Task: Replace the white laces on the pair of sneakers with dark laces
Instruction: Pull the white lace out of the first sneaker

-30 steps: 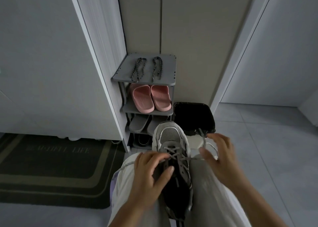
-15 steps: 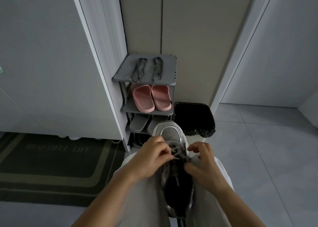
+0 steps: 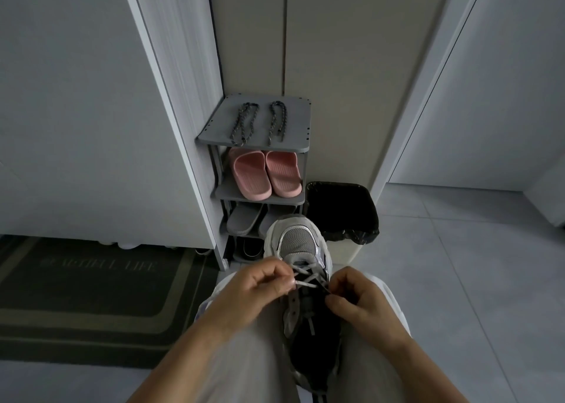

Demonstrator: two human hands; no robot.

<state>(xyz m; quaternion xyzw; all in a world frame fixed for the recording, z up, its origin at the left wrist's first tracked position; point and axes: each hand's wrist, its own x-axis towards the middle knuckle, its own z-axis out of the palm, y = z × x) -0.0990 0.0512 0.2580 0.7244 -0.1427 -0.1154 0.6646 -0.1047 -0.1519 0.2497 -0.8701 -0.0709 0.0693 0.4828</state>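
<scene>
A grey and white sneaker (image 3: 298, 243) rests toe-forward between my knees on my lap. Its white lace (image 3: 304, 278) crosses the lowest eyelets near the toe. My left hand (image 3: 260, 289) pinches the lace on the shoe's left side. My right hand (image 3: 354, 295) pinches the lace end on the right side, fingers curled. Two dark braided laces, one (image 3: 243, 124) left and one (image 3: 276, 121) right, lie side by side on the top shelf of the grey shoe rack (image 3: 301, 112) ahead.
Pink slippers (image 3: 264, 173) sit on the rack's second shelf, grey slippers (image 3: 244, 219) below. A bin with a black bag (image 3: 342, 210) stands right of the rack. A dark doormat (image 3: 91, 295) lies on the floor at left. Tiled floor extends right.
My right hand came in from the outstretched position at the right to the shoe's eyelets. My left hand shifted from the tongue up toward the toe end. Both now pinch the lace close to the shoe.
</scene>
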